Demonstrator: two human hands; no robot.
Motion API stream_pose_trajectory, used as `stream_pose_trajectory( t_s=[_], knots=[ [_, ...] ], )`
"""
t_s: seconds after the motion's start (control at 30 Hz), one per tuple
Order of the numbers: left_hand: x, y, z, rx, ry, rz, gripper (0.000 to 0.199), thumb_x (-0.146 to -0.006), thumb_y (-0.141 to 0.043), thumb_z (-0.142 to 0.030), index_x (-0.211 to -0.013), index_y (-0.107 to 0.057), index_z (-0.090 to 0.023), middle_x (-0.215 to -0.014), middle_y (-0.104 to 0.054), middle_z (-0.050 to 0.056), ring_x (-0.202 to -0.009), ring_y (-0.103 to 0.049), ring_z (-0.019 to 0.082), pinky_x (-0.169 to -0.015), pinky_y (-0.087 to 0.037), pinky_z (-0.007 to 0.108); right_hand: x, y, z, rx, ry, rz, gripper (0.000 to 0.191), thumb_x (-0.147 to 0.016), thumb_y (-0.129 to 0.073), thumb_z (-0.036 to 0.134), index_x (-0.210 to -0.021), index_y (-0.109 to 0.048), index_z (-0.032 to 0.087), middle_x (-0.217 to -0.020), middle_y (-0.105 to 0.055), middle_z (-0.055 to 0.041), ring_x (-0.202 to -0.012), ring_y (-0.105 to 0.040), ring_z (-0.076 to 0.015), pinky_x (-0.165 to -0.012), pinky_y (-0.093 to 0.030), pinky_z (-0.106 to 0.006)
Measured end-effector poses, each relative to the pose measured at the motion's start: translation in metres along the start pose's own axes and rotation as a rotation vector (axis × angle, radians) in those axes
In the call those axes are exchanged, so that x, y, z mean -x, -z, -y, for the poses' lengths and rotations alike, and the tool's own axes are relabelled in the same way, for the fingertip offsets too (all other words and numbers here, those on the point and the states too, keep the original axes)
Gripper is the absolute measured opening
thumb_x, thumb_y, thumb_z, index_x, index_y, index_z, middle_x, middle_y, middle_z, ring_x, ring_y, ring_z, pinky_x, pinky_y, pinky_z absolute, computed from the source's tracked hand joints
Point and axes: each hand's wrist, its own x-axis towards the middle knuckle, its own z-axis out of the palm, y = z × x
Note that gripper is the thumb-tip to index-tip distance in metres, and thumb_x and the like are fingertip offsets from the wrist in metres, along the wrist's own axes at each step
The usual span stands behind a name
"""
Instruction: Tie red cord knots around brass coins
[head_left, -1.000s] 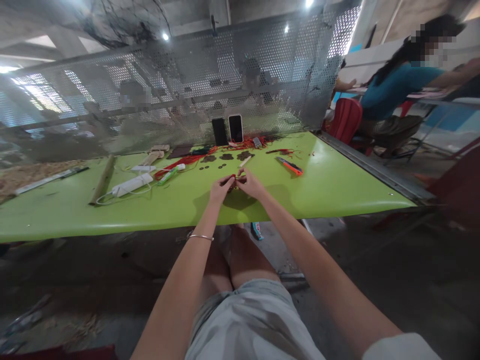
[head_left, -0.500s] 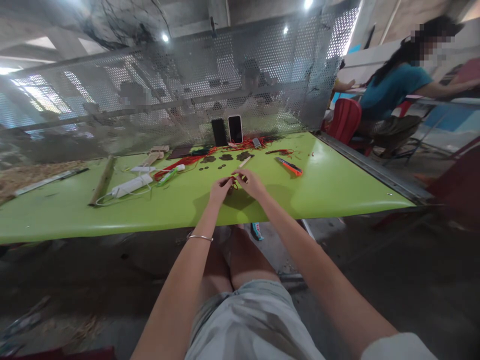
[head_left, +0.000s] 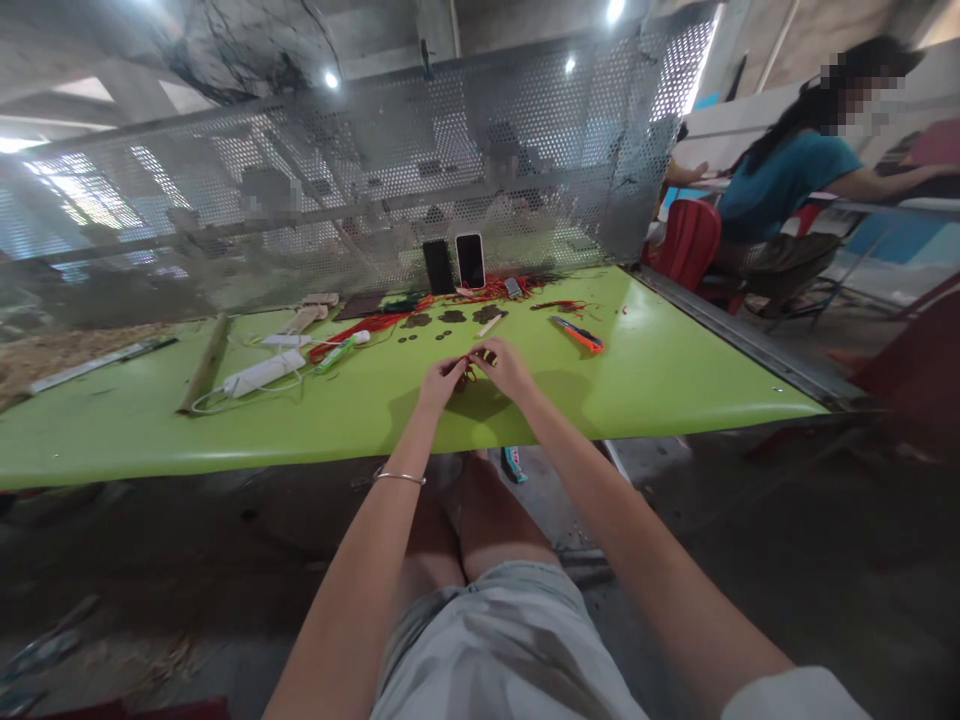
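Observation:
Close together above the green tabletop (head_left: pixel 360 410), my two hands pinch a dark red cord (head_left: pixel 472 376). My left hand (head_left: pixel 441 382) has its thumb and fingers closed on the cord. My right hand (head_left: pixel 501 366) grips it from the other side, fingertips almost touching the left ones. A small loop of the cord hangs between them; its finer shape is too small to make out. Just beyond the hands lie several dark flower-shaped pieces (head_left: pixel 451 316), a few small dark discs (head_left: pixel 440 336) and a pale flat stick (head_left: pixel 490 325).
An orange-handled cutter (head_left: pixel 581 337) lies to the right. Red cords (head_left: pixel 367 325) and two upright phones (head_left: pixel 470 262) stand further back. At left are a white power strip (head_left: pixel 264 374), a green tool (head_left: pixel 335 355) and a wooden bar (head_left: pixel 204 366). A co-worker (head_left: pixel 787 190) sits at right.
My right fingers have curled in and moved slightly closer to the left fingertips, pinching the cord. The left hand has hardly moved.

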Motion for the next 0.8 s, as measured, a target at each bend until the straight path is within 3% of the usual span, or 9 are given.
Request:
stream_pose_trajectory(
  t_s=[0.2,0.47,0.67,0.8],
  knots=[
    [0.0010,-0.0014,0.0011,-0.012,0.000,0.017,0.018,-0.086,-0.054,-0.027,-0.089,-0.058,-0.010,-0.067,-0.056,-0.003,-0.048,-0.048,0.005,-0.045,-0.043,0.018,0.0011,-0.0020,0.0014,0.026,-0.035,0.011,0.017,-0.086,-0.049,0.026,-0.087,-0.062,0.015,-0.090,-0.057,-0.0097,-0.069,-0.054,-0.0147,-0.066,-0.049,-0.032],
    [0.0026,-0.0019,-0.0007,-0.035,0.021,0.031,0.018,-0.086,-0.054,-0.027,-0.087,-0.058,-0.010,-0.069,-0.057,-0.002,-0.051,-0.051,0.006,-0.047,-0.045,0.019,0.0004,0.0009,0.0007,0.056,-0.095,-0.075,0.022,-0.088,-0.043,0.029,-0.095,-0.059,0.015,-0.096,-0.057,-0.0110,-0.068,-0.053,-0.0141,-0.065,-0.046,-0.030],
    [0.0018,0.0002,0.0009,-0.044,0.013,0.042,0.021,-0.085,-0.055,-0.031,-0.089,-0.060,-0.011,-0.068,-0.060,-0.002,-0.051,-0.053,0.007,-0.051,-0.046,0.022,-0.0012,-0.0034,-0.0042,0.003,-0.147,-0.004,0.026,-0.082,-0.051,0.039,-0.076,-0.063,0.016,-0.074,-0.063,-0.0056,-0.059,-0.052,-0.0131,-0.060,-0.045,-0.028],
    [0.0012,0.0002,0.0030,-0.069,-0.001,0.062,0.022,-0.085,-0.055,-0.032,-0.089,-0.060,-0.011,-0.067,-0.060,-0.002,-0.050,-0.052,0.007,-0.051,-0.046,0.022,-0.0048,-0.0034,-0.0047,-0.054,-0.179,-0.038,0.022,-0.080,-0.055,0.037,-0.077,-0.063,0.017,-0.078,-0.065,-0.0055,-0.064,-0.055,-0.0135,-0.064,-0.046,-0.028]
  ],
)
